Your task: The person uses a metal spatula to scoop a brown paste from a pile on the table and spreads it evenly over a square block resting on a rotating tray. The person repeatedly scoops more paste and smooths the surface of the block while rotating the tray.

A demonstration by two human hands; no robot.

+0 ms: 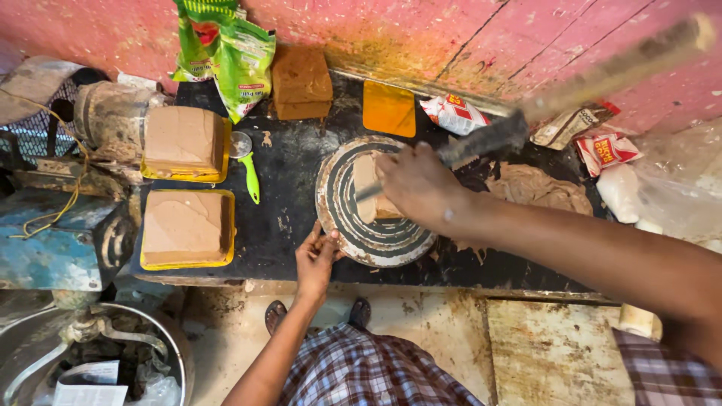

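Observation:
A round turntable with dark and pale rings lies on a black worktop. A tan clay block stands on it, left of centre. My right hand rests over the block and grips a long tool. The tool's thin grey tip pokes out to the left against the clay. Its dark shaft and blurred wooden handle run up to the right. My left hand pinches the turntable's near rim with fingers and thumb.
Two yellow trays hold clay slabs at left, with a green-handled tool beside them. Brown blocks, green packets and an orange tile line the pink wall. A clay lump lies right; a blue machine and metal basin sit left.

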